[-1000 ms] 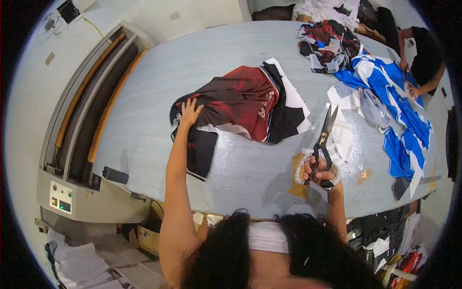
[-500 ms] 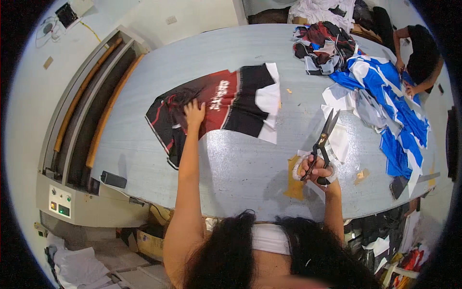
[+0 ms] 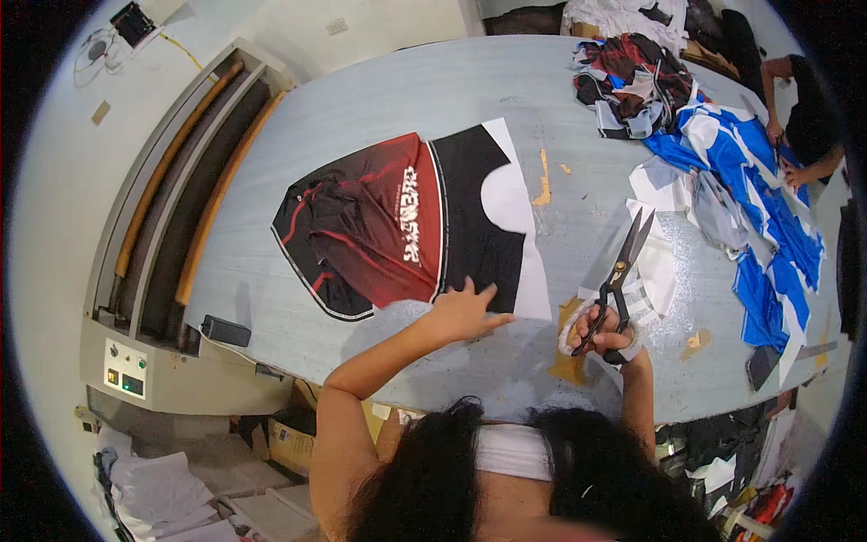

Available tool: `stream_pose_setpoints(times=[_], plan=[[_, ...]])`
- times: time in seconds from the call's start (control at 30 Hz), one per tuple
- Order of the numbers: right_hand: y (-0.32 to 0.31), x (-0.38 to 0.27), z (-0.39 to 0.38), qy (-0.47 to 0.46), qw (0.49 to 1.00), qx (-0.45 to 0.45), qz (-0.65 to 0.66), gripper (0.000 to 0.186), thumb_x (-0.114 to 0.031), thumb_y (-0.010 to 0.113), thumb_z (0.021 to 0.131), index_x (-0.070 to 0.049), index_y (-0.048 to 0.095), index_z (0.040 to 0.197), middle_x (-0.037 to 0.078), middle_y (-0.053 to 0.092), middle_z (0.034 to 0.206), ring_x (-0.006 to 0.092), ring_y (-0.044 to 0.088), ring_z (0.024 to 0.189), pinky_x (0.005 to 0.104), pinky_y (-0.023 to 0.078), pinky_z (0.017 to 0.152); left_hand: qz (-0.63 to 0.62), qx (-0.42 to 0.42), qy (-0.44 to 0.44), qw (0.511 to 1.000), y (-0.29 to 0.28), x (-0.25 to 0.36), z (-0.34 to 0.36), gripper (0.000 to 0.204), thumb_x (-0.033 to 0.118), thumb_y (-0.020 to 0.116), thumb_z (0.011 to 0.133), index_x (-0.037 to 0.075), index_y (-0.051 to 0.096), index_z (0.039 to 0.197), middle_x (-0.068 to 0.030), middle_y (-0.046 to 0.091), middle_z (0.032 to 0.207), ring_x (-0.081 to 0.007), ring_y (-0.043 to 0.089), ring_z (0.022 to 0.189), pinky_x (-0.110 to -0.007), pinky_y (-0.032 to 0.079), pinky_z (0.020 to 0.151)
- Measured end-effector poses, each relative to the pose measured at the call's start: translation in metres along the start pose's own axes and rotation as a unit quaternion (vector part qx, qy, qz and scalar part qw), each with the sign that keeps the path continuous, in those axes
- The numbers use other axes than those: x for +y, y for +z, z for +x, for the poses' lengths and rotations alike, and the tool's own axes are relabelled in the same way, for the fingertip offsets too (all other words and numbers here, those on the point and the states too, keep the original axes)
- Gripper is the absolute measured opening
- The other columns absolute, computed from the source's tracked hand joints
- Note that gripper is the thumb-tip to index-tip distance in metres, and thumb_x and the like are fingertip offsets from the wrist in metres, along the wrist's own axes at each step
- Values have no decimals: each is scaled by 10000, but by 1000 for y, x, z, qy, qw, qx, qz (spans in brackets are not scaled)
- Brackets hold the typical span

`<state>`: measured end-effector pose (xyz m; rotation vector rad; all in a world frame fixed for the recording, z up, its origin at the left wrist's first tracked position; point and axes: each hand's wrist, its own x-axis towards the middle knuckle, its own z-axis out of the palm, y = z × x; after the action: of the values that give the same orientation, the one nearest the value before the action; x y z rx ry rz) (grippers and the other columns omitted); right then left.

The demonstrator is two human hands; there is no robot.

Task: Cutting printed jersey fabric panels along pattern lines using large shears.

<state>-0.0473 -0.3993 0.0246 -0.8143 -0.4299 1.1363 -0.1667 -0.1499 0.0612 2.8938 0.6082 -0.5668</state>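
A red and black printed fabric panel [image 3: 379, 217] with white lettering and a white margin lies on the grey-blue table [image 3: 452, 370]. Its left part is rumpled. My left hand [image 3: 465, 312] has its fingers spread over the panel's near black edge, close to the white margin. Large black-handled scissors [image 3: 620, 271] are gripped in my right hand [image 3: 601, 334]; their blades point away from me and stand slightly parted. White wrapping covers part of the handles. The scissors are to the right of the panel, apart from it.
A heat press with rollers [image 3: 172, 199] runs along the left side. Blue and white fabric [image 3: 759, 208] and a red-black fabric pile [image 3: 637, 86] lie at right. A co-worker's hands [image 3: 790, 172] touch the blue cloth. White scraps [image 3: 655, 262] and a phone [image 3: 763, 366] lie nearer.
My left hand has moved right and nearer, from the red part to the black edge. The panel lies more spread out, its right part turned toward me. The scissors remain in my right hand.
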Motion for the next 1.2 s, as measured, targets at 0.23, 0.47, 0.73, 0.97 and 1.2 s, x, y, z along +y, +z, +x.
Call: stream_pose_setpoints(times=[0.23,0.47,0.73,0.97,1.2], plan=[[6,-6,4,1,999,18,-36,416,-88,635,623,-98,383,955,84,499,840,262,584,809,344,509,644,-179,185,128,958,-39,-39,154,490,492,354,870,113,543,1116,-189,532,1132,-322,503,1060,-413,389,904],[-1,-7,13,1,999,7,-41,346,-21,603,648,-98,411,926,118,552,851,300,577,853,422,479,742,-183,186,-143,955,-62,-61,279,835,695,398,724,218,206,1381,-162,55,1443,-464,-31,1288,-728,-65,866],[-22,16,-5,-34,990,-90,105,364,55,572,667,-81,414,965,108,507,897,294,541,928,430,406,846,-131,328,-73,933,-63,-18,326,765,648,485,705,112,438,1249,-207,300,1346,-413,209,1248,-689,53,910],[-31,33,3,97,980,-87,152,392,72,539,706,-81,364,1021,111,487,998,279,519,1019,404,383,896,-150,324,-88,930,-50,-12,351,762,638,422,752,141,345,1325,-176,232,1396,-374,133,1301,-669,-1,939],[-5,18,7,108,986,-84,98,381,67,531,684,-82,359,989,93,454,905,278,529,931,406,379,871,-198,286,-65,935,-62,-13,346,773,648,390,770,137,302,1344,-181,170,1415,-374,85,1311,-663,-14,944]])
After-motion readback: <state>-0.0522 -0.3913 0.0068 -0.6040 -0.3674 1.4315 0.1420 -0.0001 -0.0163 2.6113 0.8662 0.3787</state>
